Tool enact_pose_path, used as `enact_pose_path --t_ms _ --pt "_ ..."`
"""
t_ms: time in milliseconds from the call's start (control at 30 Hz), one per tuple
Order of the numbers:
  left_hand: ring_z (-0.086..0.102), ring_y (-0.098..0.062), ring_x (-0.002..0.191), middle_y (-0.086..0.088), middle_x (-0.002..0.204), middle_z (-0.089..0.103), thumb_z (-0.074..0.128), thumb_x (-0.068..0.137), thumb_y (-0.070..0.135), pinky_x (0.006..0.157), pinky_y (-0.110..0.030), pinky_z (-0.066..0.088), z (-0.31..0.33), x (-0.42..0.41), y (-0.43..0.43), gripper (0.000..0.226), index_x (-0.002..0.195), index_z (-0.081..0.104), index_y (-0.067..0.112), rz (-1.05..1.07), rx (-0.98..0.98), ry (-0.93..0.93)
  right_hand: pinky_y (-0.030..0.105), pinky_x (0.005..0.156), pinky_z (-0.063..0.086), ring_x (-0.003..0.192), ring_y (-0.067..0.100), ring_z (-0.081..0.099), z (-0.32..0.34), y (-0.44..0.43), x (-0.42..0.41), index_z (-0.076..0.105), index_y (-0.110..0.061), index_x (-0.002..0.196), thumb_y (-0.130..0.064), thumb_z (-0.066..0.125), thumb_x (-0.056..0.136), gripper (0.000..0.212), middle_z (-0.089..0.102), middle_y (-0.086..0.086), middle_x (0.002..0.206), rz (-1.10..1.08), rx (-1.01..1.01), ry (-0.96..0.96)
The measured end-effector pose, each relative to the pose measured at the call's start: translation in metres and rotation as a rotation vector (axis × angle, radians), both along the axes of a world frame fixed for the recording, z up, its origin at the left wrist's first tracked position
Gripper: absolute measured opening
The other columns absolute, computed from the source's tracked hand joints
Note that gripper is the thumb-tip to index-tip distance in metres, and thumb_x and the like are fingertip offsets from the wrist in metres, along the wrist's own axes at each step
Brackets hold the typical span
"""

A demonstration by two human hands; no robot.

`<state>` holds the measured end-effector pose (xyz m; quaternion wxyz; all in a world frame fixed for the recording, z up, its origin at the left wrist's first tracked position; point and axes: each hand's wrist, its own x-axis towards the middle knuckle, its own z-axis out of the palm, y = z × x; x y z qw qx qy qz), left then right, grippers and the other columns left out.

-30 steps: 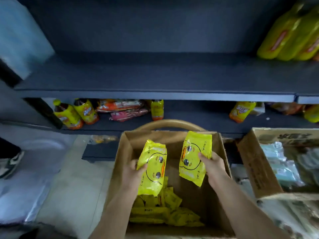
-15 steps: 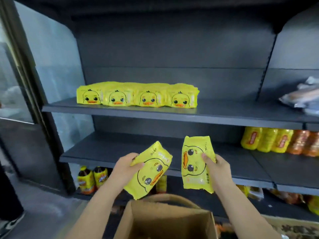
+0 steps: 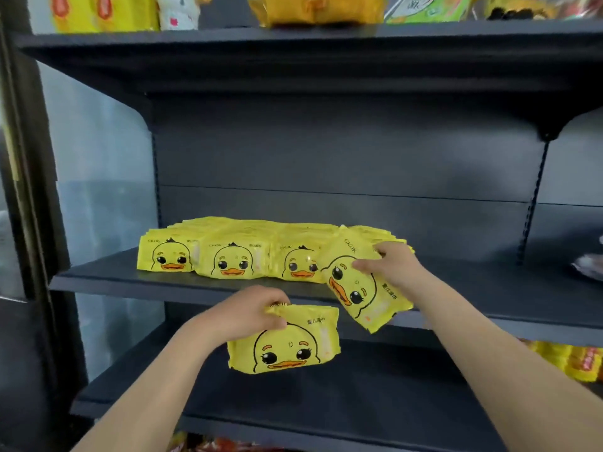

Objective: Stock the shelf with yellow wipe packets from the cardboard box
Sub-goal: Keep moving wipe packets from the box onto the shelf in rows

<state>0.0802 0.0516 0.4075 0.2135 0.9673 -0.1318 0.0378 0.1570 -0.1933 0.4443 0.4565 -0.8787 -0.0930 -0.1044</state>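
My left hand [image 3: 251, 313] grips the top edge of a yellow wipe packet [image 3: 287, 345] with a duck face, held upright in front of the dark shelf [image 3: 130, 280]. My right hand [image 3: 390, 267] holds a second yellow packet [image 3: 357, 288], tilted, over the shelf's front edge at the right end of the row. A row of stocked yellow duck packets [image 3: 228, 256] stands on that shelf, several deep. The cardboard box is out of view.
The shelf board stretches bare to the right of the row up to a bracket [image 3: 535, 197]. Above, a higher shelf [image 3: 293, 37] carries yellow and green packs. A lower shelf [image 3: 375, 402] lies beneath my hands, with orange-yellow packs [image 3: 574, 360] at its right.
Both hands have risen from the box to the shelf with a packet each. The left packet turned upright. The right packet moved to the row's right end.
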Motion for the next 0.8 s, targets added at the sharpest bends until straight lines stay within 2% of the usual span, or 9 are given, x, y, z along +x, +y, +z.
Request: enact_pose_path --t_ms 67,167,233,333,400,467,533,667,800 --pt "0.051 -0.006 0.109 0.015 0.114 0.055 0.061 0.089 0.032 0.091 -0.023 0.041 0.002 0.02 0.013 0.034 0.122 0.056 0.027 -0.03 0.019 0.008 0.031 0.071 0.042 0.093 0.026 0.06 0.013 0.029 0.031 0.064 -0.008 0.099 -0.036 0.074 0.077 0.037 0.063 0.01 0.097 0.052 -0.279 -0.076" --pt "0.051 -0.005 0.111 0.013 0.116 0.056 0.061 0.089 0.03 0.093 -0.021 0.04 0.001 0.043 0.028 0.032 0.12 0.057 0.025 -0.063 -0.011 0.031 0.026 0.083 0.039 0.115 0.022 0.051 0.016 0.075 0.07 0.053 -0.009 0.13 -0.037 0.071 0.081 0.059 0.057 0.006 0.126 0.107 -0.565 -0.179" --pt "0.05 -0.005 0.112 0.013 0.117 0.057 0.061 0.089 0.029 0.094 -0.021 0.04 -0.002 0.057 0.036 0.031 0.12 0.058 0.026 -0.075 -0.022 0.028 0.03 0.089 0.041 0.117 0.024 0.051 0.007 0.099 0.093 0.05 -0.01 0.133 -0.034 0.068 0.085 0.056 0.056 0.007 0.129 0.128 -0.694 -0.231" --pt "0.053 -0.004 0.105 0.015 0.109 0.058 0.062 0.088 0.029 0.09 -0.022 0.043 -0.008 0.071 0.047 0.026 0.114 0.059 0.028 -0.093 -0.063 0.042 0.034 0.088 0.044 0.113 0.026 0.054 -0.011 0.118 0.114 0.047 -0.013 0.131 -0.035 0.06 0.089 0.049 0.059 0.008 0.126 0.076 -0.879 -0.307" --pt "0.053 -0.004 0.104 0.015 0.108 0.058 0.063 0.087 0.029 0.091 -0.023 0.044 -0.014 0.079 0.055 0.025 0.113 0.06 0.028 -0.102 -0.069 0.053 0.037 0.096 0.039 0.123 0.024 0.048 -0.021 0.121 0.117 0.039 -0.016 0.139 -0.045 0.064 0.083 0.067 0.05 0.005 0.137 0.047 -0.974 -0.362" --pt "0.053 -0.004 0.107 0.015 0.109 0.058 0.064 0.087 0.03 0.093 -0.024 0.042 -0.02 0.085 0.059 0.027 0.113 0.06 0.029 -0.105 -0.055 0.055 0.039 0.104 0.031 0.133 0.023 0.036 -0.028 0.119 0.116 0.025 -0.017 0.146 -0.053 0.068 0.076 0.09 0.039 0.004 0.145 0.026 -1.056 -0.4" --pt "0.051 -0.005 0.11 0.014 0.113 0.058 0.064 0.086 0.031 0.094 -0.025 0.041 -0.025 0.09 0.06 0.028 0.114 0.059 0.029 -0.101 -0.03 0.048 0.04 0.106 0.028 0.134 0.024 0.031 -0.033 0.119 0.117 0.018 -0.016 0.148 -0.056 0.068 0.074 0.097 0.035 0.004 0.146 -0.006 -1.106 -0.448" --pt "0.049 -0.003 0.107 0.015 0.109 0.056 0.064 0.086 0.03 0.089 -0.021 0.039 -0.029 0.095 0.057 0.032 0.118 0.059 0.027 -0.099 -0.03 0.054 0.039 0.106 0.027 0.133 0.024 0.03 -0.039 0.121 0.125 0.019 -0.015 0.147 -0.057 0.066 0.076 0.095 0.034 0.004 0.145 -0.038 -1.136 -0.502" --pt "0.056 -0.004 0.103 0.011 0.112 0.063 0.066 0.085 0.027 0.091 -0.024 0.045 -0.025 0.096 0.054 0.025 0.109 0.062 0.028 -0.098 -0.088 0.083 0.037 0.106 0.026 0.131 0.024 0.03 -0.039 0.122 0.137 0.025 -0.013 0.144 -0.055 0.068 0.074 0.092 0.034 0.005 0.141 -0.014 -1.102 -0.509"
